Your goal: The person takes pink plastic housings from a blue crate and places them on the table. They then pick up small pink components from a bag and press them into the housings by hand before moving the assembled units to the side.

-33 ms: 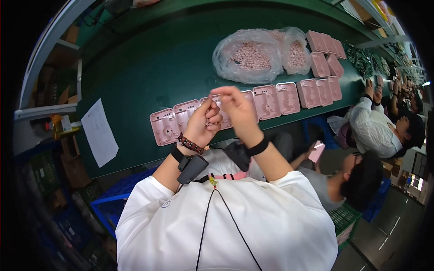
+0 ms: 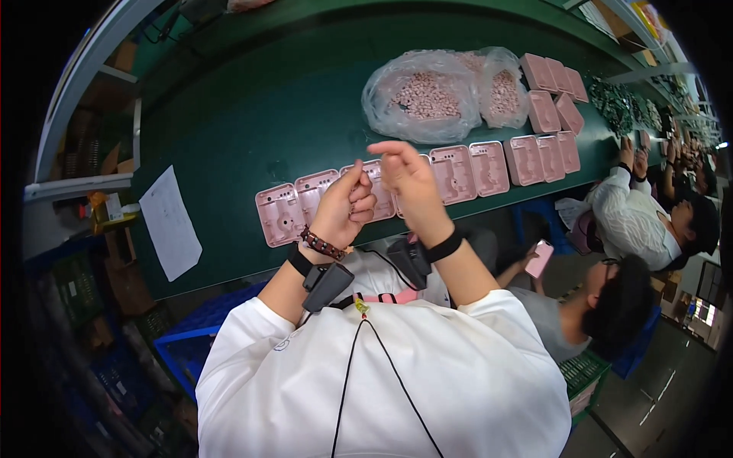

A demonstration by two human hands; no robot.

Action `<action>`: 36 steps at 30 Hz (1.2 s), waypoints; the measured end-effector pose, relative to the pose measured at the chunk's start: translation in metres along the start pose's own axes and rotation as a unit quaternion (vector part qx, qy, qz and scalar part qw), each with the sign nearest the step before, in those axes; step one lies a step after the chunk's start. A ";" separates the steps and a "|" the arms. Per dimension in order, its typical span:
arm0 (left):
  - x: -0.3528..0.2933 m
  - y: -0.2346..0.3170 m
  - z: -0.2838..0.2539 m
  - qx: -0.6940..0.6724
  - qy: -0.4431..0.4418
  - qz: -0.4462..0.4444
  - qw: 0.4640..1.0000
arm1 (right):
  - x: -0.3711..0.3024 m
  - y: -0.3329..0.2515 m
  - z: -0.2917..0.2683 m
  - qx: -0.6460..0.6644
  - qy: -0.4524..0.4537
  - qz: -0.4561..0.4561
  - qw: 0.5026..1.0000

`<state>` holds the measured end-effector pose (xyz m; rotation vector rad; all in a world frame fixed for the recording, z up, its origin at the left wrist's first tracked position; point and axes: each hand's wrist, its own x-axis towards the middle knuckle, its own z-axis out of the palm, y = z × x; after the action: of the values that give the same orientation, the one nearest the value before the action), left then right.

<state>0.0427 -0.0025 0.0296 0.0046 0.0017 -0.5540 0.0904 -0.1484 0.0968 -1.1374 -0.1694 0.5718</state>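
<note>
Both of my hands are raised over a row of pink plastic housings [image 2: 279,214], shallow open trays with molded posts and holes inside. My left hand [image 2: 345,200] is closed, its fingers curled in and the thumb on top; what it holds, if anything, is hidden. Just to its right and a little apart, my right hand [image 2: 408,179] has its index finger stretched leftward and the others loosely bent, with nothing visible in it. The hands partly cover the middle housings. Farther right in the row, another pink housing [image 2: 452,175] lies open side up.
Behind the row lie a clear plastic bag [image 2: 382,114] of small pink pieces and a second bag [image 2: 504,95]. More pink housings [image 2: 544,111] stand at right. A paper sheet [image 2: 169,225] lies left on the green table [image 2: 229,137]. A seated person [image 2: 550,317] holds a pink phone [image 2: 539,259].
My right hand has shifted slightly right, widening the gap to my left hand. The left hand stays about where it was.
</note>
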 end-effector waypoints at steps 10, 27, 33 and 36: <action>0.038 -0.021 0.059 0.633 0.246 0.108 0.726 | 0.014 -0.004 -0.026 0.263 0.004 0.064 0.963; 0.015 -0.003 0.060 0.491 0.267 0.072 0.826 | 0.006 0.009 -0.026 -0.199 -0.008 -0.123 0.972; 0.005 0.003 0.051 0.785 0.258 0.166 0.538 | -0.002 -0.006 -0.018 -0.343 -0.051 -0.122 0.930; 0.001 0.014 0.059 0.867 0.215 0.094 0.439 | -0.004 -0.009 -0.015 -0.362 -0.063 -0.067 0.928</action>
<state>0.0510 0.0087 0.0882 2.2145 -0.0740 -0.0747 0.0960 -0.1655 0.0995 -1.7878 -0.6014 0.4674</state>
